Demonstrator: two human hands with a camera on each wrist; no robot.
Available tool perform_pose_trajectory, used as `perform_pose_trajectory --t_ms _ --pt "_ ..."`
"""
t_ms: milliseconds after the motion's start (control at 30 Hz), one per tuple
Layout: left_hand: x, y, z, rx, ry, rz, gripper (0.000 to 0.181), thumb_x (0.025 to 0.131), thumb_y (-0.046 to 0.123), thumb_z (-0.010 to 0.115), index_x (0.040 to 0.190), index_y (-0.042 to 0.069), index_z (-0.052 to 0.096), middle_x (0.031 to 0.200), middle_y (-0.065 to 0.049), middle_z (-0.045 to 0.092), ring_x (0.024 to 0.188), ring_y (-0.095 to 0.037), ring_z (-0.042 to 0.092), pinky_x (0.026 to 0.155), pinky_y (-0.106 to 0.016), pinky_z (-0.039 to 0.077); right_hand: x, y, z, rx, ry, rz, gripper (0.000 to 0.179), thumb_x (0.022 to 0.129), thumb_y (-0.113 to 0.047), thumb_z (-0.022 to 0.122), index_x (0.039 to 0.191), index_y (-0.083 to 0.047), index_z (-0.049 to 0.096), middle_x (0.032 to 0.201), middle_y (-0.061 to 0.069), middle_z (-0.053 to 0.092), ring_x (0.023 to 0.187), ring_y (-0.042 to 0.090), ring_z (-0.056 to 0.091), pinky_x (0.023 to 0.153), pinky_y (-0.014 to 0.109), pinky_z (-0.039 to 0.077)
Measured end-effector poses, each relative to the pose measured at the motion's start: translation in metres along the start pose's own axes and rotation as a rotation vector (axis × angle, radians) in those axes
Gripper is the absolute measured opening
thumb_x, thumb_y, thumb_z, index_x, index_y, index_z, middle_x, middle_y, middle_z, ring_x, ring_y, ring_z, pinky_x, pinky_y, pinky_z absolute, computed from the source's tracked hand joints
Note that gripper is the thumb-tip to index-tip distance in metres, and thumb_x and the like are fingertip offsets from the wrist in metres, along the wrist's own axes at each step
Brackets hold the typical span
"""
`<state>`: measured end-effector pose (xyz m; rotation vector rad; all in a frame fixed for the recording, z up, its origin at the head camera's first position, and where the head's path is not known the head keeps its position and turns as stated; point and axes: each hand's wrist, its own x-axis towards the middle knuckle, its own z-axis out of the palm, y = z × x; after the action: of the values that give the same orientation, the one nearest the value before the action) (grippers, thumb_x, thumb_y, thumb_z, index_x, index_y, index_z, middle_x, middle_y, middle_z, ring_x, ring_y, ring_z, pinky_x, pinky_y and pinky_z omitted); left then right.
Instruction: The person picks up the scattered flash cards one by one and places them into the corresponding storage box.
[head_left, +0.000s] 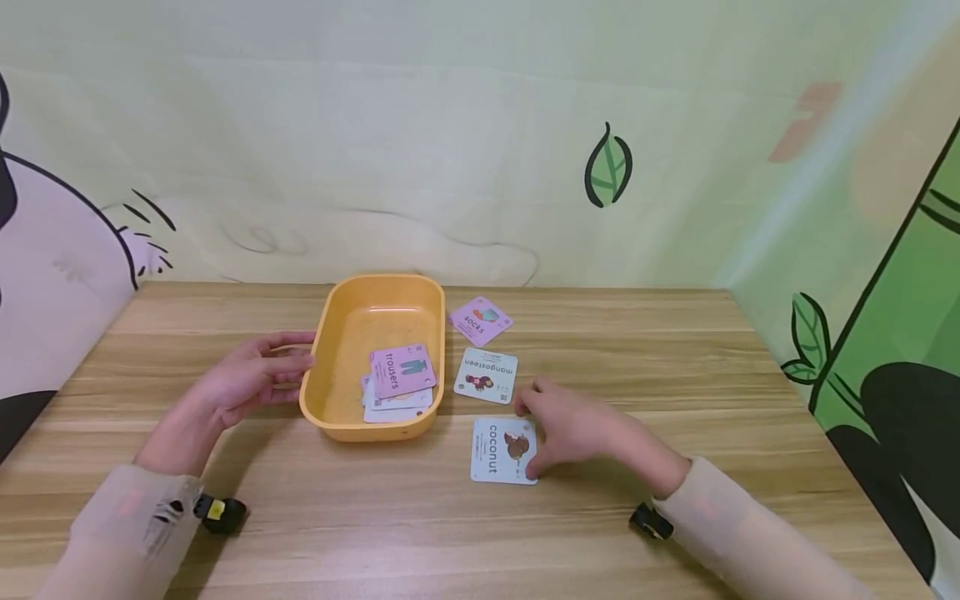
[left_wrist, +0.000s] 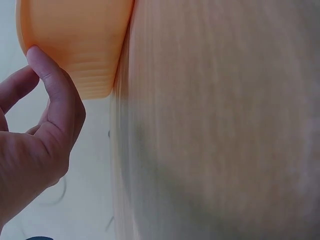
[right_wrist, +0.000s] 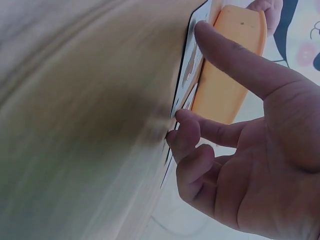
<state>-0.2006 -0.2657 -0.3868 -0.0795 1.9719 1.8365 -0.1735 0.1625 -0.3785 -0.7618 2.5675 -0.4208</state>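
Observation:
My left hand [head_left: 247, 379] rests at the left side of a yellow plastic basin [head_left: 321, 427], its fingertips touching the rim and outer wall. Inside the basin, a purple trousers card [head_left: 386, 383] lies on top of several white cards [head_left: 393, 414]. A pale blue coconut card [head_left: 486, 454] lies on the table to the basin's right. My right hand [head_left: 581, 425] holds that card between its edges, the thumb [right_wrist: 220, 42] at the near corner and the index finger at the far edge. In the right wrist view, the other fingers curl inward.
Just beyond the coconut card lies a blue mangosteen card [head_left: 480, 365]. Further back, a purple socks card [head_left: 491, 315] sits close by the basin's right wall. The wooden table [head_left: 637, 333] ends at a printed cloth backdrop [head_left: 480, 167].

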Motion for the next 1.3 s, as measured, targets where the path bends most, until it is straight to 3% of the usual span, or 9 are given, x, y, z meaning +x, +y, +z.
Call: perform_pose_trajectory --t_ms 300,467,933,1100,1300 --pt "0.0 0.0 0.0 -0.009 -0.002 -0.004 0.068 0.105 0.018 0.063 0.158 -0.002 0.025 0.114 -0.004 0.068 0.098 -0.016 0.069 0.086 -0.036 0.06 -0.002 -0.005 0.003 -0.056 0.014 0.034 0.066 0.069 -0.031 0.098 0.119 -0.011 0.06 0.11 0.002 0.051 0.086 0.019 0.053 0.078 0.035 0.05" --pt "-0.001 0.003 0.001 -0.01 0.004 -0.006 0.067 0.105 0.017 0.062 0.157 -0.003 0.026 0.112 -0.004 0.069 0.096 -0.016 0.069 0.086 -0.036 0.06 0.0 -0.004 0.003 -0.03 0.025 0.031 0.064 0.068 -0.027 0.099 0.116 -0.01 0.061 0.109 0.004 0.052 0.088 0.02 0.053 0.08 0.037 0.05" --pt "-0.001 0.003 0.001 -0.011 0.001 -0.006 0.068 0.104 0.018 0.064 0.157 -0.002 0.026 0.114 -0.004 0.068 0.096 -0.016 0.07 0.085 -0.036 0.06 0.008 0.009 0.004 0.117 0.006 -0.07 0.064 0.064 -0.015 0.1 0.107 -0.011 0.053 0.102 0.003 0.049 0.09 0.019 0.05 0.077 0.034 0.046" --pt "-0.001 0.003 0.001 -0.012 0.002 -0.002 0.068 0.104 0.017 0.064 0.157 -0.003 0.026 0.118 -0.004 0.065 0.097 -0.016 0.07 0.085 -0.035 0.06 0.009 0.013 0.003 0.184 -0.001 -0.113 0.059 0.067 -0.01 0.097 0.106 -0.01 0.052 0.096 -0.001 0.058 0.087 0.019 0.053 0.074 0.033 0.046" --pt "-0.001 0.002 0.001 -0.018 0.0 -0.002 0.067 0.104 0.016 0.063 0.157 -0.003 0.026 0.119 -0.003 0.065 0.097 -0.016 0.07 0.085 -0.035 0.06 0.009 0.016 -0.001 0.261 -0.007 -0.102 0.051 0.074 -0.006 0.092 0.106 -0.009 0.053 0.089 0.002 0.06 0.082 0.02 0.054 0.069 0.03 0.045"
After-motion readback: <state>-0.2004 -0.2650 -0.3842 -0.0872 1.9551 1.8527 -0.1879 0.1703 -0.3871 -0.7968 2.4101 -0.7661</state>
